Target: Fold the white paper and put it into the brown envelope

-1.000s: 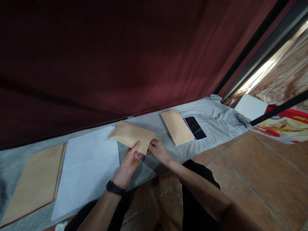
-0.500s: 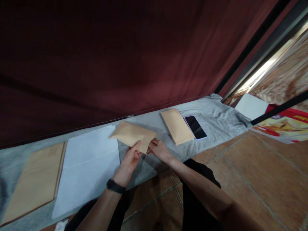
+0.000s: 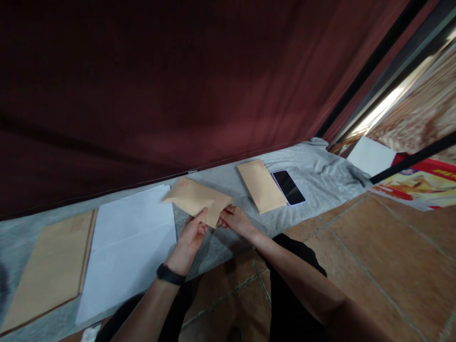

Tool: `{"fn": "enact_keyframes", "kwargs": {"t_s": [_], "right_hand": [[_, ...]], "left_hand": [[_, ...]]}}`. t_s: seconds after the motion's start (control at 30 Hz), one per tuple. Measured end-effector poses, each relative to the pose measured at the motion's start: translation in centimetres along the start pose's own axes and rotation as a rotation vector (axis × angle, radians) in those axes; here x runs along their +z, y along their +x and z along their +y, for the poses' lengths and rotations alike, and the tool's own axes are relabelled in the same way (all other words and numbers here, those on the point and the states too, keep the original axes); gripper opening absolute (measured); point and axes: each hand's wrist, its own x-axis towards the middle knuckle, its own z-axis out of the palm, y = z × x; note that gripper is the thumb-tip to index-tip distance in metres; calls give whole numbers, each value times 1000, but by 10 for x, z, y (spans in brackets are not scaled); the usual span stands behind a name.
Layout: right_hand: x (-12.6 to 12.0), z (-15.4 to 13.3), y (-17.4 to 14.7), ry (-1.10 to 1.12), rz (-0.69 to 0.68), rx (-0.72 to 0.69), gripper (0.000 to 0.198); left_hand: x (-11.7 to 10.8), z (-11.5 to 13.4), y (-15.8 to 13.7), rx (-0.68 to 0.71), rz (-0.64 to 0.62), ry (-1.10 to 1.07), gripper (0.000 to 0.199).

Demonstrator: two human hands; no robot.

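A brown paper envelope (image 3: 195, 195) is held above the grey cloth, tilted, its right end towards me. My left hand (image 3: 192, 233) grips its lower edge, thumb on top and fingers beneath. At the envelope's right end, my right hand (image 3: 233, 219) is closed with its fingertips at the opening; whether they pinch the flap or something inside is hidden. Right of the hands, another brown envelope (image 3: 261, 186) lies flat beside a phone (image 3: 288, 187) with a dark screen. White paper sheets (image 3: 128, 251) with a crease lie to the left.
Larger brown envelopes (image 3: 50, 270) lie stacked at the far left. The grey cloth (image 3: 306, 159) covers a narrow bench against a dark red curtain (image 3: 178, 95). A black bar (image 3: 413, 160) and a red-and-yellow box (image 3: 423, 183) stand at the right, above the tiled floor (image 3: 384, 247).
Both hands keep nearly the same place on the envelope. My right fingers shift very slightly at its open end, and the whole view drifts a little.
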Motion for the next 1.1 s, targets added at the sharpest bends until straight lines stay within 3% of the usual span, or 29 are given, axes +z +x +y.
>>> {"fn": "enact_keyframes", "kwargs": {"t_s": [0.27,0.5,0.57,0.63,0.77,0.83,1.03,1.1], "right_hand": [[-8,4,1,13,-85,0,20],[-39,4,-7,10,-274,44,23],[-51,4,-6,-12,-257,49,30],[-63,4,-2,-42,-140,30,33],[-69,3,8,-180,196,-224,22],[-63,2,9,-264,274,-376,17],[-33,3,3,-593,183,-638,36],[-26,9,2,-717,146,-654,47]], "left_hand": [[-9,-5,8,27,-35,45,29],[-15,-6,11,88,-38,123,35],[-16,-4,11,99,-21,165,36],[-18,-2,10,97,-1,204,36],[-18,0,9,88,16,281,33],[-18,0,8,81,1,328,33],[-19,6,4,56,-61,501,35],[-23,14,4,81,-38,649,24]]}}
